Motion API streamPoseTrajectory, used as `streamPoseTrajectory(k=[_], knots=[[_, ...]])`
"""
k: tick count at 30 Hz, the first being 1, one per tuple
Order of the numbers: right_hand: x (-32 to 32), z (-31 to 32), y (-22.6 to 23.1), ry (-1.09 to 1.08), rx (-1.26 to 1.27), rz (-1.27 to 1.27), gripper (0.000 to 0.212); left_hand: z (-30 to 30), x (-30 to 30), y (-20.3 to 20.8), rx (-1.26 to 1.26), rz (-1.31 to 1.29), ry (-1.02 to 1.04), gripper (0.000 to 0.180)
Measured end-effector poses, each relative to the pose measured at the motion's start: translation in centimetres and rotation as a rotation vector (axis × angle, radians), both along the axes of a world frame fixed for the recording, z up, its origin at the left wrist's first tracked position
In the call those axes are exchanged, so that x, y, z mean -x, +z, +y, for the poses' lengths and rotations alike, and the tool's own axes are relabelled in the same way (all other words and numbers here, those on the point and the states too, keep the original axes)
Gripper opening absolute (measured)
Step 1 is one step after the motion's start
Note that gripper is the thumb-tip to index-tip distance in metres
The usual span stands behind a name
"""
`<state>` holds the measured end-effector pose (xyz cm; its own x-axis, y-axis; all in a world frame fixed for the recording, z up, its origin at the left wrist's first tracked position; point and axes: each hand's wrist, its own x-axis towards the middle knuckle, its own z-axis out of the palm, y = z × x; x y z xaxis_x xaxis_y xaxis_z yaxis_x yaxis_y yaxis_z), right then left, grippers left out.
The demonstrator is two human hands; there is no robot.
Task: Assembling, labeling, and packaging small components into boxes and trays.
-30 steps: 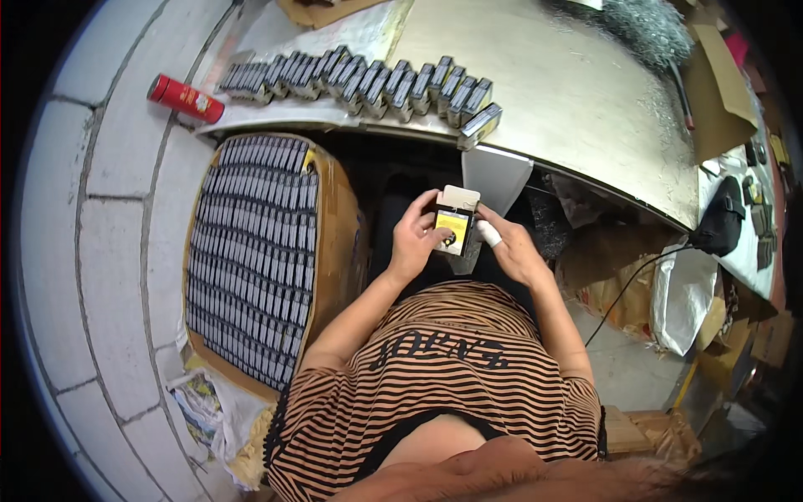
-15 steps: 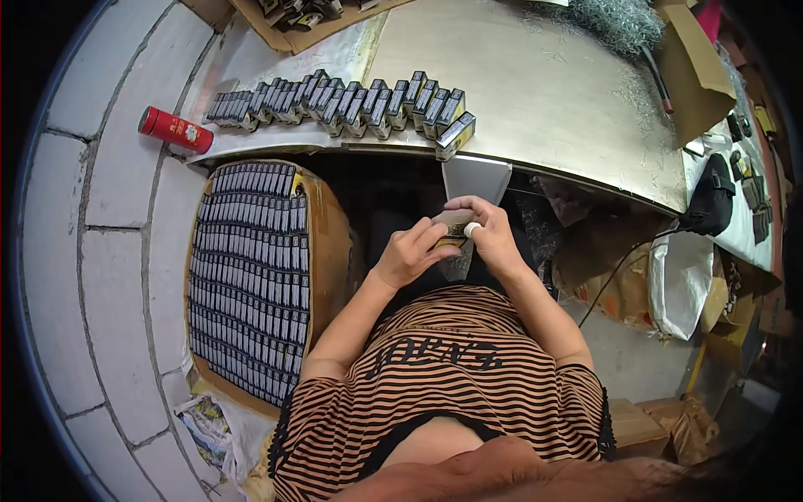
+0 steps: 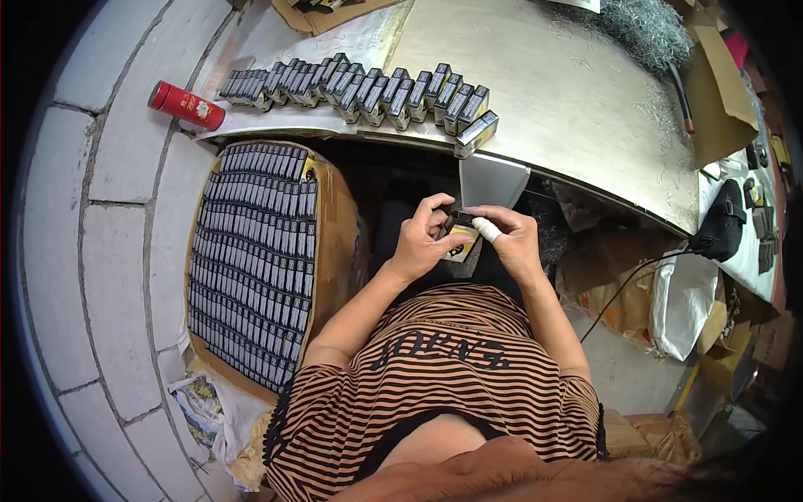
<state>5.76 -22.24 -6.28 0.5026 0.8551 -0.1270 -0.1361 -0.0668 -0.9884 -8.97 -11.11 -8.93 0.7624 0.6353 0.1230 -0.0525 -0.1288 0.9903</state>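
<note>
Both my hands meet in front of my torso, over my lap, around a small black-and-yellow box [image 3: 461, 248]. My left hand [image 3: 421, 240] has its fingers curled at the box's upper end and its thumb across the yellow face. My right hand [image 3: 514, 242] pinches at the same dark upper end, a white wrap [image 3: 485, 227] around one digit. Fingers partly hide that end, so I cannot tell whether a flap there is open. Beyond my hands, a row of similar small boxes [image 3: 400, 102] stands along the table's near edge.
A large carton [image 3: 337, 222] packed with rows of small boxes stands to my left. A red flask [image 3: 186, 105] lies near the table's left corner. On the metal-topped table [image 3: 577, 125] are a heap of small metal pieces [image 3: 644, 33] and a brown cardboard piece [image 3: 721, 92].
The box has tipped so its yellow face shows more. My left fingers have risen to its upper end, and my right hand has shifted slightly right. The whole view has shifted a little.
</note>
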Motion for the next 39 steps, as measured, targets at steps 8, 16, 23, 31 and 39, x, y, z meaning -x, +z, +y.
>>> streamPoseTrajectory(k=[8, 16, 23, 31, 39], knots=[[-2.0, -1.0, -0.4, 0.150, 0.049, -0.042, 0.016, -0.1, -0.3, 0.2, -0.024, 0.086, -0.044, 0.067], [-0.9, -0.5, -0.6, 0.027, -0.033, -0.042, 0.018, -0.2, -2.6, -0.1, 0.154, -0.047, 0.078, 0.044], [-6.1, 4.6, 0.2, -0.443, -0.257, 0.146, 0.018, 7.4, -6.7, 6.6, -0.792, -0.154, 0.291, 0.023], [-7.4, 8.4, 0.0, -0.405, -0.072, -0.661, 0.045, 14.5, -13.5, 5.0, -0.985, 0.406, 0.208, 0.029], [-5.6, 9.8, 1.1, -0.223, 0.012, -1.067, 0.085, 13.8, -13.0, 7.0, -1.054, 0.044, 0.395, 0.035]])
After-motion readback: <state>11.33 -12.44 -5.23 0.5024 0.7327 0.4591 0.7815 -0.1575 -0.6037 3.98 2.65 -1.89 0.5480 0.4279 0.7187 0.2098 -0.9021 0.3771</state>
